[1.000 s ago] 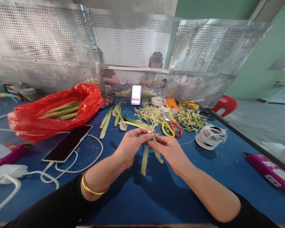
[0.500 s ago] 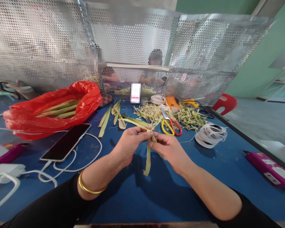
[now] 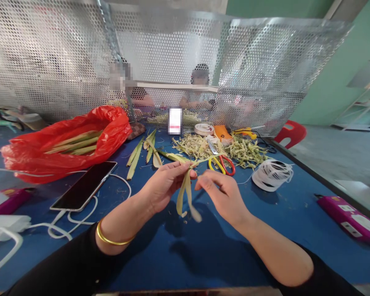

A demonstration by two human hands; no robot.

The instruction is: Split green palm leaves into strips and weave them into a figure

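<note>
My left hand (image 3: 168,183) pinches a folded piece of pale green leaf strips (image 3: 187,185) above the table. Two strip ends dangle below it, one blurred at the tip, while another points right towards the scissors. Just right of the dangling ends is my right hand (image 3: 223,191), apart from them, its fingers curled together with nothing visible in them. Scissors (image 3: 221,163) with one yellow and one red handle lie behind it. Several loose leaf pieces (image 3: 136,158) rest beyond my left hand.
A red plastic bag (image 3: 21,158) holds long leaves at left, near a phone (image 3: 84,187) with a white cable. Leaf scraps (image 3: 246,152) are heaped at the back. White cord (image 3: 273,174) and a purple power strip (image 3: 348,216) lie right. People sit behind a perforated screen (image 3: 166,45).
My right hand has come off the leaf strips and moved slightly right. A strip that stretched left now points right, and two ends hang below my left hand.
</note>
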